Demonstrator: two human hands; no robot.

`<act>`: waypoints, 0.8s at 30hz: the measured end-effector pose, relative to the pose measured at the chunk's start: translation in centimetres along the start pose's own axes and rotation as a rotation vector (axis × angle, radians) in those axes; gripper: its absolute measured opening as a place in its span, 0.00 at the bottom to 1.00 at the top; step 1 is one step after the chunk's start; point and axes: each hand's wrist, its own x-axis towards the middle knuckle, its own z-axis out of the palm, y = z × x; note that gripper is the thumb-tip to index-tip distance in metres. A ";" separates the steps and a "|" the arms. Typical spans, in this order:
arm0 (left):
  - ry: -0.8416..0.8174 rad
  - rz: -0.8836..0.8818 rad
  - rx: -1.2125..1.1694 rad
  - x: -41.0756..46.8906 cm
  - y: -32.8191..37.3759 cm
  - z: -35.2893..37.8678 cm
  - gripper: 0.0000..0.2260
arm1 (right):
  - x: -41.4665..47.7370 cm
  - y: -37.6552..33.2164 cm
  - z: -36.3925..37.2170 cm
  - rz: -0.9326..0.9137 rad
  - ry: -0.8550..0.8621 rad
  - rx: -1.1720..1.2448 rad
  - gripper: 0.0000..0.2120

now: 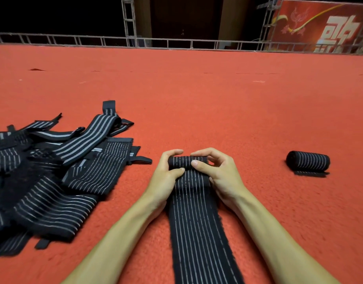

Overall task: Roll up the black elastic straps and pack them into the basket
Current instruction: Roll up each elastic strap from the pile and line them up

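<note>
A black elastic strap with thin white stripes [199, 228] lies flat on the red carpet, running from the bottom edge up to my hands. Its far end is wound into a small roll [185, 162]. My left hand [167, 177] grips the roll's left end, fingers curled over the top and thumb underneath. My right hand [219, 171] grips the right end the same way. A finished rolled strap [308, 162] sits on the carpet to the right, apart from my hands. No basket is in view.
A heap of several loose black striped straps [59, 173] covers the carpet at the left. The red carpet [197, 99] stretches far ahead to a metal truss rail [135, 41]. A red banner [320, 27] stands at the back right.
</note>
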 end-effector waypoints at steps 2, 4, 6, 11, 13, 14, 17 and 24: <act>-0.038 -0.080 -0.116 0.8 -1.7 0.8 0.14 | -0.2 -0.4 0.5 0.037 -0.027 0.018 0.09; 0.021 -0.117 -0.122 4.8 -12.6 -3.6 0.14 | -0.1 -2.1 2.8 0.001 0.030 0.162 0.24; 0.092 -0.083 -0.075 17.3 -34.1 -5.1 0.33 | -1.9 -7.0 6.7 0.006 0.219 0.256 0.34; -0.061 -0.068 0.020 2.7 -7.2 -1.2 0.10 | 0.1 -0.5 1.3 0.007 -0.067 0.219 0.09; -0.043 -0.046 0.030 0.3 -1.7 0.3 0.07 | -0.2 0.6 -0.3 -0.009 -0.076 0.117 0.10; -0.054 0.010 0.027 -0.1 -0.7 0.1 0.07 | -0.2 0.6 -0.4 -0.008 -0.081 0.120 0.10; -0.036 0.002 0.030 0.8 -1.0 -0.2 0.08 | -0.1 -0.1 0.3 -0.005 -0.073 0.155 0.09; -0.053 0.038 -0.014 0.9 -0.3 -0.6 0.12 | 0.0 0.0 1.1 0.036 -0.006 -0.114 0.12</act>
